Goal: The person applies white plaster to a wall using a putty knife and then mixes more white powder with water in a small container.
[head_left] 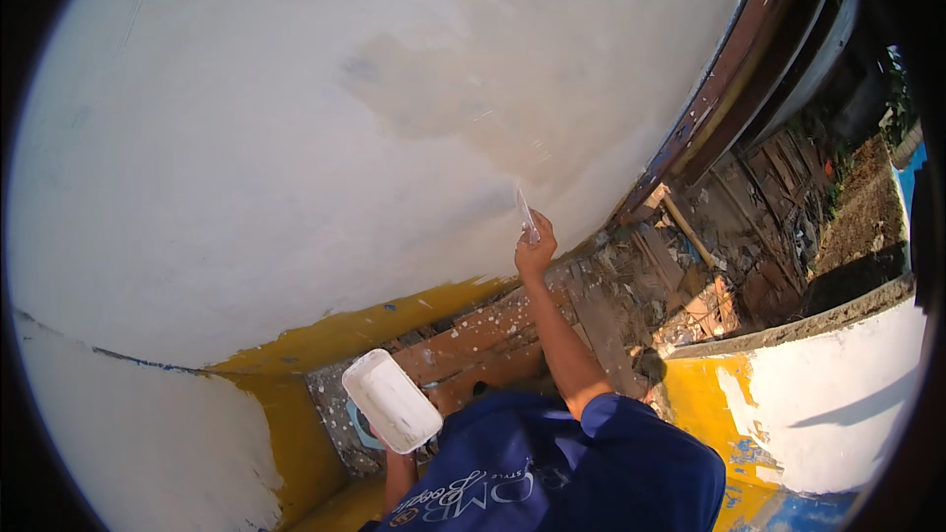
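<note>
Right hand [535, 251] grips a scraper [523, 207] at the wall [296, 158]; left hand [385, 444] holds a white tub [392, 401], fingers mostly hidden!

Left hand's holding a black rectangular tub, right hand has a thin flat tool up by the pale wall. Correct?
Colour is wrong: the head view shows a white rectangular tub. The left hand does hold it, and the right hand has a thin flat tool up by the pale wall.

Free room: across white wall [246, 158], left of scraper [524, 212]. Obstacles: rectangular white tray [392, 400] below, brown frame [733, 57] at right.
</note>
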`<move>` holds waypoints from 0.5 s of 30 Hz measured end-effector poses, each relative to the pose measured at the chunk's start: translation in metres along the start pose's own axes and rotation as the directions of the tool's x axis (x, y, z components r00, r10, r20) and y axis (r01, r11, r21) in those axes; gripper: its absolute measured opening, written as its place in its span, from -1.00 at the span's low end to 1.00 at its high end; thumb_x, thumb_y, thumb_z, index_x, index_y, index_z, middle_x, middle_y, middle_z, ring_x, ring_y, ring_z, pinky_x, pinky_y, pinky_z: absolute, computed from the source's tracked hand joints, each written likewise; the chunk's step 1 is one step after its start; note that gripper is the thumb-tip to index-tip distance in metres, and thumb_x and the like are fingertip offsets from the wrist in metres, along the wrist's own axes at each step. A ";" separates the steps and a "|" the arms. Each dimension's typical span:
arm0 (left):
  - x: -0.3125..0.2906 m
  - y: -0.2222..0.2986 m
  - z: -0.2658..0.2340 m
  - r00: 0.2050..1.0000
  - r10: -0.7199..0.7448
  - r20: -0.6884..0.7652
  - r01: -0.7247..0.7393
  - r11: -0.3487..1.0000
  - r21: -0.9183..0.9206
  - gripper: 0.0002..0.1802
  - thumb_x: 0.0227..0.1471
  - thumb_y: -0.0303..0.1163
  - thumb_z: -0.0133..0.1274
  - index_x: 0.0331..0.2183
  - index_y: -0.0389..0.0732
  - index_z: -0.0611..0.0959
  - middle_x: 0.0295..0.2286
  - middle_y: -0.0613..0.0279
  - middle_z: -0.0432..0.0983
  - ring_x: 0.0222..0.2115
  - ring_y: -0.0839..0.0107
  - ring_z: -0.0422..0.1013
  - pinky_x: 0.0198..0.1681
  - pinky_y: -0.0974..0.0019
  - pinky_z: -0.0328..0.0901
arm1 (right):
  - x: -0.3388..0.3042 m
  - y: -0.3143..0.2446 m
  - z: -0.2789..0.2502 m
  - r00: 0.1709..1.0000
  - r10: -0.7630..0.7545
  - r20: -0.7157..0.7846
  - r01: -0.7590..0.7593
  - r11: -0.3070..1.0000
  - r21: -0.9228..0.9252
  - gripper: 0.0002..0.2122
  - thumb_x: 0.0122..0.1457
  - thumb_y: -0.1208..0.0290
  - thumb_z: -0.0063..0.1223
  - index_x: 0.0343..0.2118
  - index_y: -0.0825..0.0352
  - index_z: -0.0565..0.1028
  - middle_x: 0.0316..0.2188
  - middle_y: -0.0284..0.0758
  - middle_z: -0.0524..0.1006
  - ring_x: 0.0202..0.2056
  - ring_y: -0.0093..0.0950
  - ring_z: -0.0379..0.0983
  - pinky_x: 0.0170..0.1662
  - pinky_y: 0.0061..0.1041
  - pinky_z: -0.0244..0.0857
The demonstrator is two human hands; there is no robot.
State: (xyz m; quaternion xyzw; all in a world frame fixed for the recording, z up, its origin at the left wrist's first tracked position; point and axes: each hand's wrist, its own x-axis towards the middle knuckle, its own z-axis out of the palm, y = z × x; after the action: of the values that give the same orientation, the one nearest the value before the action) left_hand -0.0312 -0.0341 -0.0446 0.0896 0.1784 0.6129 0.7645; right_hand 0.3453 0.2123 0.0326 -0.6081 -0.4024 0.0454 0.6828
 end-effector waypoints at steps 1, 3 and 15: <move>0.001 -0.001 -0.003 1.000 -0.007 0.014 0.007 1.000 0.000 0.10 -0.13 0.34 0.09 0.25 -0.17 0.18 0.12 -0.16 0.26 0.05 -0.12 0.34 0.03 -0.33 0.30 | 0.020 0.005 -0.009 0.997 0.016 -0.078 -0.015 1.000 0.004 -0.59 -0.01 0.80 -0.07 -0.07 0.40 0.55 -0.12 -0.13 0.53 -0.12 -0.21 0.49 -0.06 -0.38 0.38; -0.002 -0.002 -0.012 0.999 -0.023 0.035 0.023 1.000 0.006 0.13 -0.15 0.35 0.11 0.26 -0.17 0.17 0.13 -0.16 0.26 0.06 -0.12 0.33 0.04 -0.33 0.29 | 0.063 0.009 -0.025 0.979 0.025 -0.203 -0.030 0.999 -0.022 -0.60 0.01 0.79 -0.08 -0.06 0.42 0.54 -0.10 -0.14 0.52 -0.11 -0.22 0.49 -0.06 -0.38 0.38; -0.003 -0.004 0.010 1.000 -0.008 -0.002 0.008 0.999 -0.040 -0.03 -0.03 0.27 -0.01 0.24 -0.15 0.22 0.09 -0.17 0.32 0.01 -0.18 0.37 0.01 -0.31 0.33 | -0.037 -0.054 0.027 0.990 -0.081 0.118 0.086 0.996 -0.038 -0.55 -0.01 0.81 -0.10 -0.03 0.37 0.55 -0.12 -0.15 0.52 -0.13 -0.25 0.48 -0.08 -0.42 0.37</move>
State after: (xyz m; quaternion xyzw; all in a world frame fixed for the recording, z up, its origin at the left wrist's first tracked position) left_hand -0.0244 -0.0367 -0.0364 0.0730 0.1672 0.6133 0.7685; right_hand 0.2812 0.1997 0.0592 -0.6017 -0.4676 0.0431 0.6461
